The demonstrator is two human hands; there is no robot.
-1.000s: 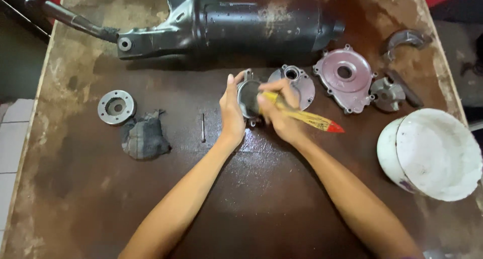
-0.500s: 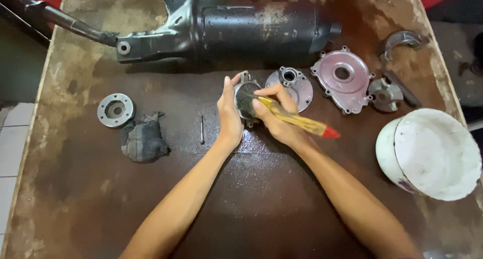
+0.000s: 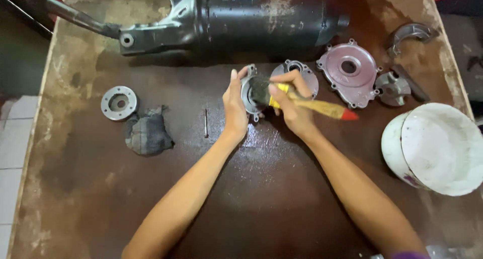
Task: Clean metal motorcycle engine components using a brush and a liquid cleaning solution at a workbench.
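Observation:
My left hand [image 3: 234, 107] holds a small round metal cover plate [image 3: 247, 95] upright on its edge on the brown table [image 3: 241, 198]. My right hand [image 3: 292, 105] grips a paintbrush [image 3: 322, 108] with a yellow handle and red tip, its dark bristles pressed against the plate's face. A second round metal cover [image 3: 306, 75] lies flat just behind my right hand.
A large black engine housing [image 3: 241, 17] lies across the back. A pinkish round cover [image 3: 349, 73], a small grey casting [image 3: 393, 88] and a curved bracket [image 3: 410, 35] sit at the right. A white bucket [image 3: 435, 148], a grey flange [image 3: 118, 102], a rag [image 3: 147, 132] and a pin [image 3: 206, 122] lie nearby.
Both hands have stayed over the same spot; the brush has shifted slightly across the plate, with its handle now lying a little flatter.

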